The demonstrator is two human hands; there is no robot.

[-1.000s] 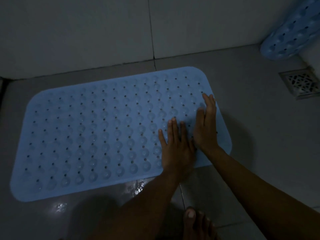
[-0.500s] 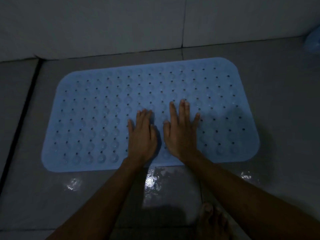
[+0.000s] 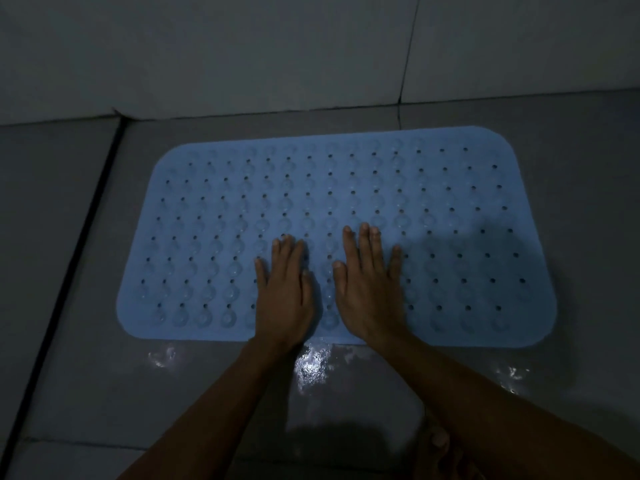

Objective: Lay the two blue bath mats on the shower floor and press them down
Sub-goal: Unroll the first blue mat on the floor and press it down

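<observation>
Mat [image 3: 346, 188] lay flat on the wet shower floor [image 3: 86, 375], its long far edge near the foot of the tiled wall [image 3: 242, 46], and it was the only blue mat I could see; the rolled second one that had shown at the far right a second earlier was out of my view. My hands had worked leftward across it: a second before they had pressed close together near the right end, and by this moment they sat around the middle of the near half. My left hand [image 3: 285, 292] rested palm down with fingers straight and together, holding nothing. My right hand [image 3: 372, 289] lay just beside it, also flat, fingers slightly spread, a narrow strip of mat showing between the two. Neither hand gripped anything; both simply pressed. I judged the right part to be seated already, since its bumps looked flatter in the dim light, though I could not be sure. The left half was not yet pressed, and the second mat was not yet laid. Water gleamed on the floor just before the near edge, and my toes [image 3: 438, 441] showed at the bottom.
</observation>
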